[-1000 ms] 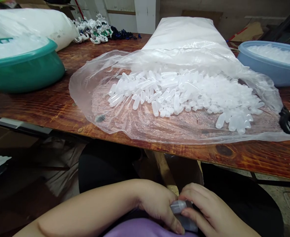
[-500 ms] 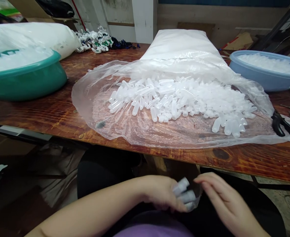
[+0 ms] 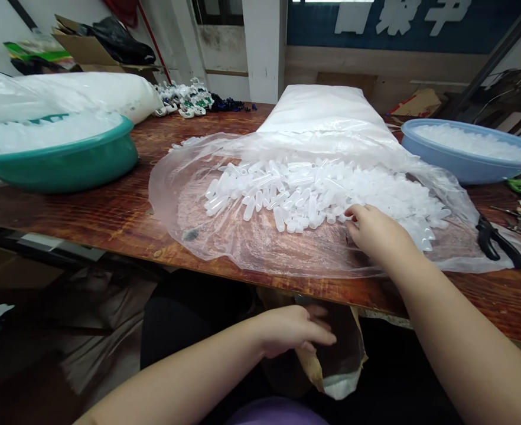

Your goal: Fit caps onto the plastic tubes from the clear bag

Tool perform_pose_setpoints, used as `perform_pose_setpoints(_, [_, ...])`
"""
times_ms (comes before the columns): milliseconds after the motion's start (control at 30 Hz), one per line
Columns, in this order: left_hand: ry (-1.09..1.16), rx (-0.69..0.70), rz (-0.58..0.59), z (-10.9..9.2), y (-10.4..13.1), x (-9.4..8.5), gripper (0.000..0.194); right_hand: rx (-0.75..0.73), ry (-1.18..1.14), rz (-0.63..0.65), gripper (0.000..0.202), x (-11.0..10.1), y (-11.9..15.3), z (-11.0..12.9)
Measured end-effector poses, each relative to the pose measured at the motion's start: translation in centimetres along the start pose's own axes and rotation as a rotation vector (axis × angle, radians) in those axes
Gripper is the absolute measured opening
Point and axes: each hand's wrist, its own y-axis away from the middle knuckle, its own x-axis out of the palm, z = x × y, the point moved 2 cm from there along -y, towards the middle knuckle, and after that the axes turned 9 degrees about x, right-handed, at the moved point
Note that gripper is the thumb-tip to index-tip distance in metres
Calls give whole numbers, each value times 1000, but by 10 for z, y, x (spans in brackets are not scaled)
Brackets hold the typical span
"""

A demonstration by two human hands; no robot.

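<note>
"Stretching right across the view, it's the wooden table [image 3: 110, 227], brown and glossy, and what a load it's carrying!"

"Biggest thing on it is that white bag [image 3: 322, 109], plump, lying flat toward the back, with clear plastic [image 3: 264, 257] fanned out from its near end."

"And look at the flanks! Green basin [image 3: 78, 168] at the left, blue basin [image 3: 459, 162] at the right, both heaped with white pieces."

"Drop below the table edge and there's a paper sack [image 3: 314, 373], gaping open between the person's legs."

"Over it we find the left hand [image 3: 289, 330], blurred, fingers loosely spread and released, well apart from the heap up top."

"Up on the table, the right hand [image 3: 375, 233]! Wrist over the near edge of the plastic, fingers bent, thumb and forefinger close together."

"Is it grasping anything?"

"Can't tell from here; the fingertips are half lost against all that white."

"Off to the right, black-handled pliers [image 3: 502, 242] resting at the end of the plastic."

"Down to the smallest: the tubes [image 3: 305, 186], a long, jumbled pile on the clear plastic, just in front of the bag."

"With the right fingertips right at its front edge! Most of the pile lies beyond them, some to the left, some behind the knuckles to the right."
</note>
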Motion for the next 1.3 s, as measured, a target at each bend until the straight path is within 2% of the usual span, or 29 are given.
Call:
perform_pose_setpoints(67, [-277, 117, 215, -19, 31, -5, 45, -4, 28, 3, 27, 6, -12, 5])
perform_pose_setpoints(100, [-389, 221, 253, -33, 46, -11, 37, -7, 43, 5, 27, 8, -14, 7])
perform_pose_setpoints(133, [-487, 322, 214, -47, 59, -19, 27, -12, 54, 2, 26, 10, -15, 8])
perform_pose_setpoints(167, [-607, 428, 56, -63, 70, -31, 22, -16, 63, -3, 25, 10, -14, 8])
perform_pose_setpoints(200, [-743, 508, -171, -80, 79, -46, 23, -21, 73, -10, 24, 10, -12, 8])
perform_pose_setpoints(267, [-1042, 538, -736, -112, 93, -81, 27, -18, 75, -34, 22, 7, -5, 6])
perform_pose_setpoints(300, [-1202, 479, -973, -125, 97, -98, 29, 3, 55, -44, 22, 5, 0, 4])
perform_pose_setpoints(333, [-1348, 355, -1124, -137, 99, -114, 32, 34, 15, -40, 22, 4, 6, 1])
perform_pose_setpoints(367, [-1450, 211, -1207, -146, 99, -128, 35, 60, -48, -18, 22, 4, 13, -1])
perform_pose_setpoints(433, [-1500, 61, -1215, -160, 95, -152, 37, 72, -235, 30, 25, 7, 32, -3])
perform_pose_setpoints(500, [-1494, 7, -1132, -166, 87, -169, 49, 8, -447, 7, 28, 13, 52, -1])
perform_pose_setpoints(600, [-1506, -55, -1026, -167, 74, -186, 75, -10, -667, -76, 28, 23, 78, 3])
perform_pose_setpoints(667, [-1514, -81, -1001, -165, 67, -193, 81, 2, -739, -106, 28, 28, 87, 5])
perform_pose_setpoints(767, [-1540, -70, -982, -161, 62, -201, 75, 5, -800, -120, 26, 30, 91, 4])
perform_pose_setpoints(900, [-1595, -28, -962, -159, 65, -211, 69, -17, -831, -55, 26, 31, 89, 4])
perform_pose_setpoints(1133, [-1647, 54, -996, -158, 76, -231, 60, -93, -807, -16, 27, 44, 84, -6])
perform_pose_setpoints(1300, [-1597, 146, -1053, -151, 89, -244, 48, -60, -822, -21, 29, 44, 85, -5])
